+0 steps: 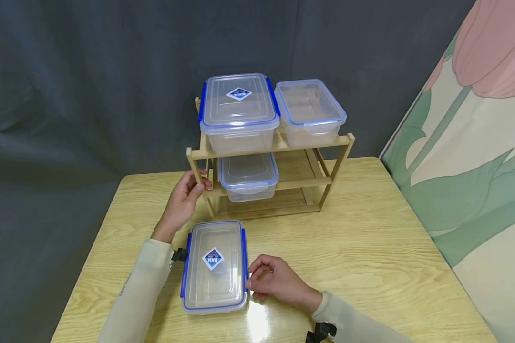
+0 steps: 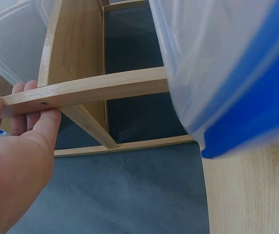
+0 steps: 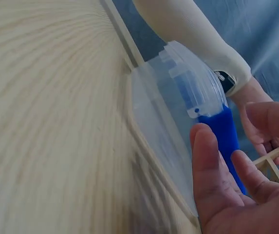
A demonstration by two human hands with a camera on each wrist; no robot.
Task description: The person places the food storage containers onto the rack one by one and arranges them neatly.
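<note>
My left hand [image 1: 182, 200] grips the front left leg of a wooden rack [image 1: 263, 211]. In the left wrist view its thumb and fingers [image 2: 49, 124] wrap the wooden post from both sides. In front of the rack, a lidded clear plastic food container [image 1: 216, 288] with blue side clips lies flat on the table. My right hand [image 1: 279, 281] is at this container's right side, fingers loosely bent. The right wrist view has its fingertips [image 3: 206, 139] right by the blue clip [image 3: 222, 131], with nothing held between thumb and fingers.
On the rack's top shelf stand a large blue-clipped container [image 1: 240, 107] and a smaller clear one [image 1: 311, 107]. Another lidded container [image 1: 249, 178] sits on the shelf below. A dark curtain [image 1: 154, 71] hangs behind the table [image 1: 347, 267]; a flower-patterned cloth [image 1: 476, 190] is at right.
</note>
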